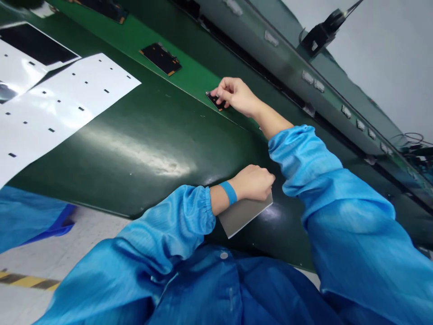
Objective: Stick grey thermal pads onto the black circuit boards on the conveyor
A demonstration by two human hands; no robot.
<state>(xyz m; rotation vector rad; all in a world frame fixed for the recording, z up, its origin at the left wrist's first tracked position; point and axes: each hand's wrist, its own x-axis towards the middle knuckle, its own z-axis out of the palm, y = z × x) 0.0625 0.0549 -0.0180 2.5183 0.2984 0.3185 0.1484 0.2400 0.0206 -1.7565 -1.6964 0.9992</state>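
My right hand (235, 95) reaches to the green strip of the bench. Its thumb and fingers pinch at a small black circuit board (216, 104), covering part of it. My left hand (255, 182), with a blue band round the wrist, is closed at the far edge of a flat grey panel (241, 216). The fingertips there are hidden. Further left along the strip lies another black circuit board (160, 58) with orange corners.
White sheets with small black marks (67, 104) lie on the dark green bench (145, 140) at left, beside a black panel (35, 43). More black boards (104, 9) sit at the top. A rail (287, 58) runs behind. A blue sleeve or garment (30, 216) shows at the left edge.
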